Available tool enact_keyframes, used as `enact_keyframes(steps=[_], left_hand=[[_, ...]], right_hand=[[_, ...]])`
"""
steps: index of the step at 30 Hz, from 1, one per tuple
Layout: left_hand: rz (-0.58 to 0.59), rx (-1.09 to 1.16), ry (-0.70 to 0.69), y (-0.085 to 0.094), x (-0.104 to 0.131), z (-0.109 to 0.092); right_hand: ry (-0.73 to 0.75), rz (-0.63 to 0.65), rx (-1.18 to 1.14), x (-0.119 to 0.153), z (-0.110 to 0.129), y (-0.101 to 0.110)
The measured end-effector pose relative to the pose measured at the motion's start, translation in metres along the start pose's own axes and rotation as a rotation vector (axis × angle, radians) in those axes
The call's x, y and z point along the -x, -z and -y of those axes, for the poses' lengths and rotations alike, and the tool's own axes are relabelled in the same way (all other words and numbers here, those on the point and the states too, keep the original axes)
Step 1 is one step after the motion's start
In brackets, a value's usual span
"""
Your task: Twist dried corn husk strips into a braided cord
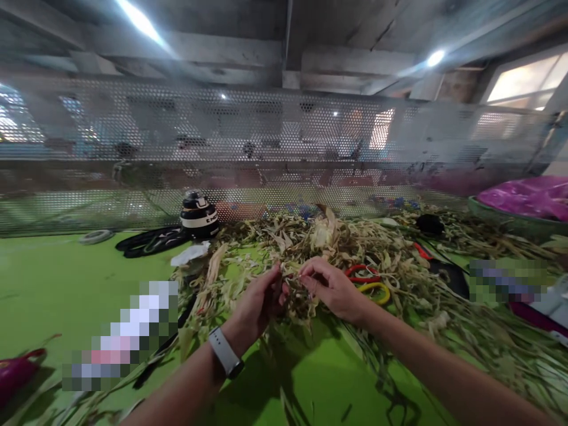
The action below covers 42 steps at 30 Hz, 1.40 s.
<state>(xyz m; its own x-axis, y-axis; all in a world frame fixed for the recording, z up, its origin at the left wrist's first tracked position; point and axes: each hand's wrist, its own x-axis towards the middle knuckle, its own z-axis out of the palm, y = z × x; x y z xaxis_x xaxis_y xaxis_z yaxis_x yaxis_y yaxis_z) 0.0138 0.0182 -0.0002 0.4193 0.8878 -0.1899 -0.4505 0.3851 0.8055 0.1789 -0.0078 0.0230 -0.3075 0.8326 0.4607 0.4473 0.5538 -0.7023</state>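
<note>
In the middle of the head view, my left hand (260, 299), with a pale watch band (225, 352) at its wrist, is closed with thumb and fingers together on a thin strip of dried husk. Close beside it, my right hand (331, 287) pinches at the same small spot. The strip is partly hidden by my fingers, so its exact shape is unclear. Around and behind both hands spreads a heap of dried husks (284, 236), pale and curled. Scissors with a red and a yellow handle loop (376, 291) lie just right of my right hand.
A black bottle (199, 222) with a white band stands behind left, beside a coiled black strap (148, 239) and a white crumpled tissue (190, 253). A perforated metal screen (248, 142) closes off the back. A green tub (510, 216) holding pink plastic stands right on the green tabletop (53, 272).
</note>
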Motion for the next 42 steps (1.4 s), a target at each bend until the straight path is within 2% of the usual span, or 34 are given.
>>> enact_keyframes(steps=[7, 13, 17, 22, 26, 29, 34, 38, 40, 42], left_hand=[[0.040, -0.024, -0.009, 0.000, -0.002, 0.003], [0.089, -0.054, -0.055, -0.001, -0.003, 0.009], [0.057, -0.095, -0.074, 0.000, -0.008, 0.016], [0.034, -0.071, -0.090, 0.000, -0.008, 0.018], [0.107, -0.130, -0.033, -0.001, -0.004, 0.014], [0.143, -0.179, -0.084, -0.001, -0.003, 0.014], [0.086, -0.295, -0.151, -0.003, -0.004, 0.019], [0.042, -0.359, -0.198, -0.005, -0.004, 0.021], [0.023, -0.404, -0.191, -0.004, -0.005, 0.021], [0.024, -0.445, -0.161, -0.002, -0.006, 0.022]], right_hand=[[0.028, -0.028, -0.046, 0.001, -0.003, -0.002], [-0.216, 0.128, -0.486, 0.003, 0.001, -0.006], [-0.292, 0.167, -0.516, 0.003, -0.001, -0.011], [-0.375, 0.070, -0.561, 0.001, -0.007, -0.011], [-0.482, -0.033, -0.661, 0.002, -0.007, -0.009], [-0.494, -0.051, -0.702, 0.002, -0.005, -0.011], [-0.422, 0.019, -0.631, 0.001, -0.002, -0.016], [-0.422, 0.047, -0.535, -0.001, -0.007, -0.014], [-0.376, 0.066, -0.410, 0.001, -0.006, -0.014], [-0.242, 0.090, -0.178, 0.006, 0.004, -0.018]])
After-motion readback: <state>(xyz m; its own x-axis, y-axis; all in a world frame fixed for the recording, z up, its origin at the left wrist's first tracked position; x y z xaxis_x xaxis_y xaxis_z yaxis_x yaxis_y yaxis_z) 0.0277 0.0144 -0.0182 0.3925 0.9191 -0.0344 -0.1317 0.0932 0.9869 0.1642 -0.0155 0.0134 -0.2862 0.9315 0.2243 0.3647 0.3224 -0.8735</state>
